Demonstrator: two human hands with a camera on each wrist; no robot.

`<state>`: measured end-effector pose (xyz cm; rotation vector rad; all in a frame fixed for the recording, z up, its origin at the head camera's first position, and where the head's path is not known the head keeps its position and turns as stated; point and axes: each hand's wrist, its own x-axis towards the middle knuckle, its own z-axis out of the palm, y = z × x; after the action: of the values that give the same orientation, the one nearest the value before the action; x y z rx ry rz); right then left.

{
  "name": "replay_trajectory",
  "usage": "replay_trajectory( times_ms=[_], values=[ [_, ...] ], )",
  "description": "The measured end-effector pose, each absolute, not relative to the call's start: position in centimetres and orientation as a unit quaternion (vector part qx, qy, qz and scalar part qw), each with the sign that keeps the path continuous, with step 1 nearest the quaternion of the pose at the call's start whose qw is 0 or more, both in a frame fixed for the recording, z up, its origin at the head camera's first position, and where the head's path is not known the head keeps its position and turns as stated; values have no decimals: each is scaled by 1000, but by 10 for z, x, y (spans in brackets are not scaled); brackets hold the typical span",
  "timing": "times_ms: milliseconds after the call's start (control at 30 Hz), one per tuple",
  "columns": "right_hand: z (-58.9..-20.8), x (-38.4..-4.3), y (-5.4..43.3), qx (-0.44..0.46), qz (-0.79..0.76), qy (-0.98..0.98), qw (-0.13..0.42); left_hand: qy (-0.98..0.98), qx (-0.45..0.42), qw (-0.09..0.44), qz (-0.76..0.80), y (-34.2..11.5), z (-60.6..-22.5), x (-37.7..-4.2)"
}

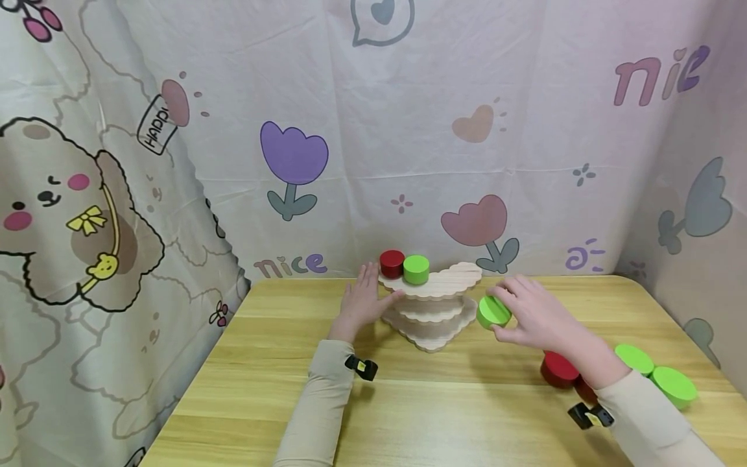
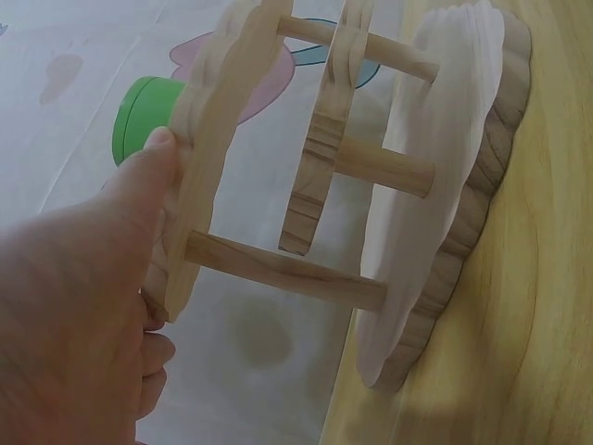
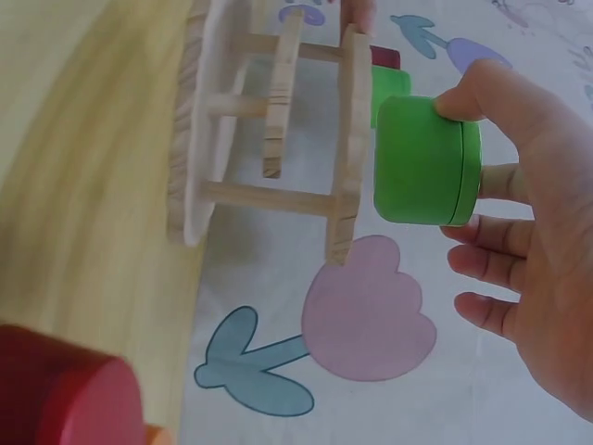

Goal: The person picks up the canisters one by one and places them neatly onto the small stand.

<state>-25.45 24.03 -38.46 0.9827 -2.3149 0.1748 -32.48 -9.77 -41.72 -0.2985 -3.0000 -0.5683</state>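
A pale wooden tiered stand (image 1: 430,324) with scalloped edges stands near the table's far edge, its boards joined by dowels (image 2: 287,276). On its top board (image 1: 449,280) sit a red cylinder (image 1: 391,264) and a green cylinder (image 1: 416,270), side by side at the left. My left hand (image 1: 363,299) rests against the top board's left end, fingers extended and thumb along the front edge. To the right of the stand, my right hand (image 1: 533,313) pinches another green cylinder (image 3: 422,160) between thumb and fingers. That cylinder has a seam near one end and is held above the table.
Two green cylinders (image 1: 674,386) and a red cylinder (image 1: 559,370) lie at the table's right, near another red one (image 1: 585,391) partly hidden by my right forearm. A printed cloth (image 1: 379,162) hangs behind the wooden table (image 1: 408,415).
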Motion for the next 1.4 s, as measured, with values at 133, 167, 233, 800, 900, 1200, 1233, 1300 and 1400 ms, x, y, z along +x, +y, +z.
replay_trajectory(
  times_ms=[133,167,233,800,900,1200,1233,1300,1400],
  values=[
    [-381,-262,234,371,72,-872,312,-981,-93,34,-169,-97,-415,-323],
    [-380,-264,233,371,73,-871,315,-981,-93,34,-165,-97,-415,-322],
    [-379,-268,229,371,78,-869,318,-982,-92,35,-160,-97,-414,-322],
    [-371,-301,195,338,112,-881,312,-983,-89,33,-154,-97,-415,-322],
    [-369,-306,188,330,115,-886,304,-983,-88,31,-155,-97,-416,-322],
    [-367,-322,173,319,114,-897,282,-982,-94,36,-161,-98,-418,-324],
    [-368,-323,172,317,113,-899,280,-982,-94,36,-161,-98,-418,-325],
    [-369,-325,170,313,113,-903,272,-981,-96,36,-163,-98,-419,-325],
    [-371,-328,169,304,112,-909,262,-981,-98,37,-161,-98,-420,-327]
  ],
)
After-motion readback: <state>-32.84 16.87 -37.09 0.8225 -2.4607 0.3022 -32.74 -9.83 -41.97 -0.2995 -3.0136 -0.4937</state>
